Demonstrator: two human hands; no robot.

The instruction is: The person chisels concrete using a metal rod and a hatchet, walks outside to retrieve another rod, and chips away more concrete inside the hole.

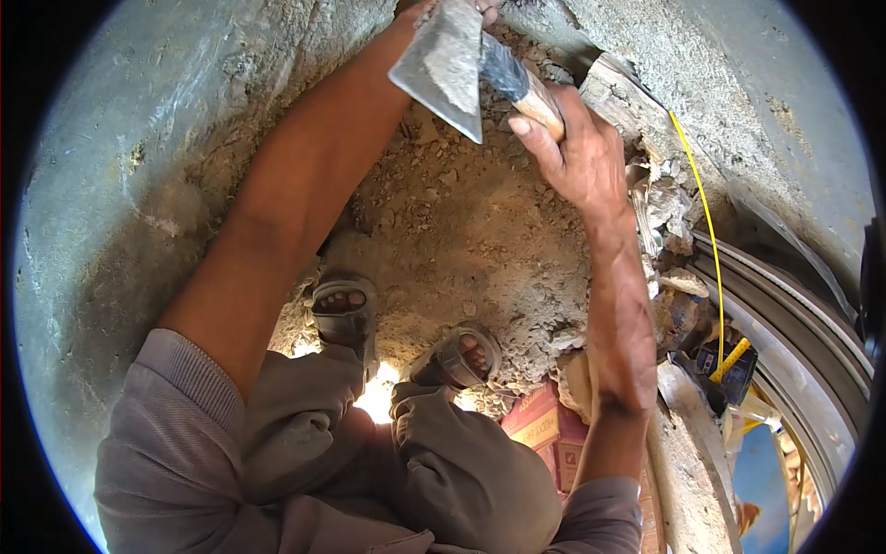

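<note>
In the head view my right hand (581, 152) is wrapped round the wooden handle of a hatchet-like tool (448, 69). Its flared grey blade is coated with pale dust, and black wrapping covers the handle close to the head. My left hand (487, 11) reaches to the top edge of the view. Most of it is behind the blade or out of frame, with only a bit of finger showing, so its grip is hidden. Loose, crumbly soil (443, 212) lies below the tool, between my forearms.
Rough grey walls (111, 185) curve around both sides. My sandalled feet (346, 309) stand on the dirt. To the right are a yellow cord (706, 212), rubble (669, 208) and metal rails (784, 332). Red cartons (544, 429) sit by my right knee.
</note>
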